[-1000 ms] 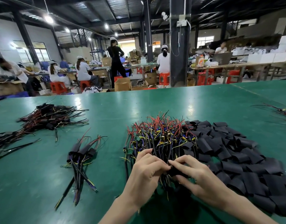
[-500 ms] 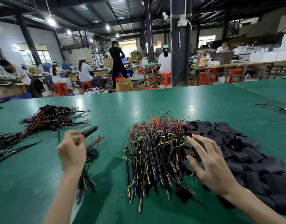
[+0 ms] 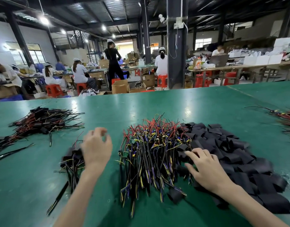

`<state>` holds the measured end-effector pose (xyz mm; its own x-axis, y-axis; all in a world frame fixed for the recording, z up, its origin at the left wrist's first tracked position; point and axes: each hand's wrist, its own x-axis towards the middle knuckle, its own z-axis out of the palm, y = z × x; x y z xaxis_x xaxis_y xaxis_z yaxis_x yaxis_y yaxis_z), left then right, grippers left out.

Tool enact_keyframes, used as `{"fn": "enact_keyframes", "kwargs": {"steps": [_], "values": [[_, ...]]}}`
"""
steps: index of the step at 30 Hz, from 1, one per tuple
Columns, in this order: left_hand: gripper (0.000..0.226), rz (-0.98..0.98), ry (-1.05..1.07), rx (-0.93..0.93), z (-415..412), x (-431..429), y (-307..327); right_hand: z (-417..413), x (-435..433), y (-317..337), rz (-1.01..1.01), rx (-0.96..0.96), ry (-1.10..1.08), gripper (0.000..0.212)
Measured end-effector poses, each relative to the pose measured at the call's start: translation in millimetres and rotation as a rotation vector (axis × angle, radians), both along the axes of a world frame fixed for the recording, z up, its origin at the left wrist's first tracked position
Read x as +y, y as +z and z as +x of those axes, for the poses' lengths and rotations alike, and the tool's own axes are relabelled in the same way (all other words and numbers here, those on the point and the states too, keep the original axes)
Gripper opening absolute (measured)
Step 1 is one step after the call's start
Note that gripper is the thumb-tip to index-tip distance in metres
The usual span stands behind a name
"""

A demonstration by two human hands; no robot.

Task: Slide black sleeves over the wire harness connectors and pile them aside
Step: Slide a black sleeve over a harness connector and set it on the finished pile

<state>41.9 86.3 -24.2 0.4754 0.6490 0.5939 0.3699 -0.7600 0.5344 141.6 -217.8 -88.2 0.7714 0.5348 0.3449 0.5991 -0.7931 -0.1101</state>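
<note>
Left hand (image 3: 96,149) hovering, loosely curled, empty, right hand (image 3: 204,171) spread flat on black sleeves (image 3: 239,153)

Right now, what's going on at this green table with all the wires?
A person is working bare-handed at a green table. Their left hand hovers empty, fingers loosely curled, over a small pile of sleeved harnesses. Their right hand, fingers spread, rests where the heap of bare wire harnesses meets the heap of black sleeves, seemingly reaching for a sleeve. A larger sleeved pile lies at the far left.
</note>
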Motion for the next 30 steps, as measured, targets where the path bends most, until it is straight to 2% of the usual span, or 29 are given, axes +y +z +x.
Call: {"fn": "enact_keyframes", "kwargs": {"steps": [2, 3, 6, 8, 11, 16, 17, 20, 21, 25, 28, 30], "values": [[0.024, -0.133, -0.208, 0.044, 24.5, -30.2, 5.2, -2.4, 2.3, -1.1, -0.013, -0.004, 0.109, 0.046], [0.032, -0.182, -0.23, 0.147, 37.3, -41.5, 6.0, -4.0, 3.0, -1.0, -0.01, -0.004, 0.17, 0.046], [0.049, -0.194, -0.161, 0.528, 64.5, -58.2, 5.4, -8.2, 4.3, 3.2, -0.006, -0.019, 0.311, 0.044], [0.045, -0.146, -0.137, 0.592, 71.6, -60.7, 3.9, -9.4, 4.0, 6.8, 0.016, -0.031, 0.374, 0.04], [0.04, -0.115, -0.139, 0.471, 74.4, -61.2, 7.0, -9.6, 5.3, 8.7, -0.017, -0.027, 0.414, 0.039], [0.04, -0.25, -0.283, 0.161, 71.0, -63.4, 15.0, -10.6, 6.9, 5.7, -0.037, -0.008, 0.397, 0.038], [0.042, -0.299, -0.302, 0.106, 71.3, -63.9, 15.8, -11.0, 6.8, 5.4, -0.037, -0.007, 0.394, 0.038], [0.049, -0.607, -0.389, -0.041, 72.5, -63.8, 22.7, -12.1, 7.1, 4.5, -0.028, -0.004, 0.401, 0.038], [0.049, -0.641, -0.404, -0.075, 72.7, -63.5, 25.0, -12.5, 7.6, 4.5, -0.021, -0.001, 0.405, 0.038], [0.037, -0.396, -0.384, -0.168, 67.7, -65.4, 38.1, -13.8, 7.1, 6.8, 0.047, -0.007, 0.423, 0.04], [0.026, -0.368, -0.454, -0.259, 57.9, -68.7, 58.6, -16.4, 7.5, 11.0, 0.123, 0.007, 0.438, 0.04], [0.022, -0.442, -0.56, -0.286, 49.7, -71.8, 77.1, -18.7, 8.1, 13.3, 0.165, -0.004, 0.436, 0.04]]}}
